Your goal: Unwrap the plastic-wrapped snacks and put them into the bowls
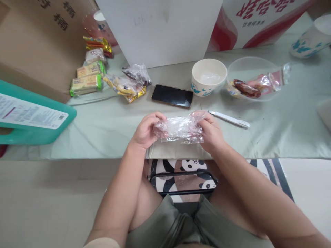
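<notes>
Crinkled clear plastic wrap [179, 128] stretches between my two hands, above the front edge of the cloth-covered table. My left hand [148, 131] is closed on its left end, fingers curled. Gripping the other end is my right hand [210, 132]. Whether anything lies inside the plastic I cannot make out. Just beyond the hands lies a dark phone [172, 96]. To the right of my right hand rests a slim white utility knife [229, 119]. A white paper bowl [209, 77] with blue leaves stands behind it.
A clear bowl [254, 98] holding packaged snacks stands at right, near a paper cup [310, 39]. Snack packets [86, 84] and crumpled wrappers [126, 86] lie at left. A teal jug [59, 120] borders the left side; a white box [165, 31] stands behind.
</notes>
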`<state>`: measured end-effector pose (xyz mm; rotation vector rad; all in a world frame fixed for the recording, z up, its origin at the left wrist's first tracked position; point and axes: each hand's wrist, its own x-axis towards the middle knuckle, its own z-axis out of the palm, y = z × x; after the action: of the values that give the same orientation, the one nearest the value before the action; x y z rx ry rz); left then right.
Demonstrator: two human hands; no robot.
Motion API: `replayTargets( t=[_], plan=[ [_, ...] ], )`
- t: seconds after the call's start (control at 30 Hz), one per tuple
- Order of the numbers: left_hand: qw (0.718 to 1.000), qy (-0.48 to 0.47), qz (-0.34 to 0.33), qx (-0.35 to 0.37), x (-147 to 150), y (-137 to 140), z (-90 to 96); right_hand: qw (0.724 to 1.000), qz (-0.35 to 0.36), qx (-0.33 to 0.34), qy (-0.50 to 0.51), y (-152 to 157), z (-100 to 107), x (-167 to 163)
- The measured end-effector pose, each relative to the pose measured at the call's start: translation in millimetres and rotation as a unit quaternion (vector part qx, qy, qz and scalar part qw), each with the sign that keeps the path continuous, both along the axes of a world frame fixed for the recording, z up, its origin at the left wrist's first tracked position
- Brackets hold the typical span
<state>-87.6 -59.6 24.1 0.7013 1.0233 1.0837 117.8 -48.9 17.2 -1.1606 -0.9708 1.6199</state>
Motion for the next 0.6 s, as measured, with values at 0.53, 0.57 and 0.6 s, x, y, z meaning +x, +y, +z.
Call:
replayTargets(
  t=[0.53,0.57,0.6],
  plan=[
    [0.984,0.149,0.062,0.08,4.6,2.0,-18.8,0.996,0.065,-0.004,-0.066,0.6,-3.2,3.0],
    [0.975,0.169,0.098,0.102,5.4,3.1,-21.2,0.995,0.066,0.006,-0.081,-0.4,-3.2,3.3],
    [0.964,0.19,0.141,0.124,6.1,4.0,-23.4,0.994,0.064,0.012,-0.093,-1.4,-3.0,3.7]
  ],
)
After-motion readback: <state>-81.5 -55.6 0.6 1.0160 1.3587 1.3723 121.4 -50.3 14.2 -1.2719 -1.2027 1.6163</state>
